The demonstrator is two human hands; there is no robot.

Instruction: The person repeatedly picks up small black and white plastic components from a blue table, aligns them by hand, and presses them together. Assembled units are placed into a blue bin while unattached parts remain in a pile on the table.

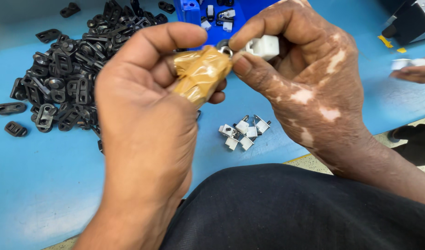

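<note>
My left hand (143,115) is closed, and its forefinger is wrapped in tan tape (201,74). That taped finger and thumb pinch a small metal ring piece (223,46). My right hand (305,78) meets it from the right, holding a small white plastic block (266,46) between thumb and fingers. The two hands touch at the ring, above the blue table (46,185).
A big heap of black plastic clips (64,74) lies at the left. Several small white and metal parts (244,131) sit under my hands. A blue tray (224,16) stands at the back. Another person's hand (413,69) is at the right edge, near a dark machine (411,21).
</note>
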